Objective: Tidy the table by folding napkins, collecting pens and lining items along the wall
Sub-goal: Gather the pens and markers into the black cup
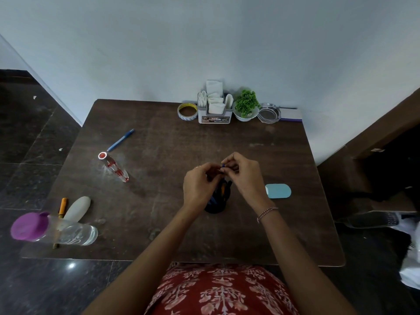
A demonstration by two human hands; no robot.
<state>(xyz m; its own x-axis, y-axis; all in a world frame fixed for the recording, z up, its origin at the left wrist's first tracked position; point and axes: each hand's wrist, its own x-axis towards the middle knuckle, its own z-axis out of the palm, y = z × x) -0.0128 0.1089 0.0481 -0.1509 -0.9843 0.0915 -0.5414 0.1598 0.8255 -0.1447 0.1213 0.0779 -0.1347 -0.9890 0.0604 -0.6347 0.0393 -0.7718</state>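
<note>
A black pen holder (217,204) stands mid-table with several pens in it. Above it, my right hand (244,176) pinches the top of a blue pen (223,165), and my left hand (200,184) has its curled fingers at the same pen. Another blue pen (121,140) lies loose at the far left. An orange marker (62,206) lies near the left edge. Folded white napkins fill a grey organiser (214,115) at the wall.
Along the wall stand a tape roll (187,111), a small green plant in a white bowl (246,106), a glass ashtray (269,114) and a notebook (293,114). On the left are a red-capped bottle (113,167), a purple-lidded bottle (54,230) and a white oval object (77,209). A light-blue case (278,190) lies right.
</note>
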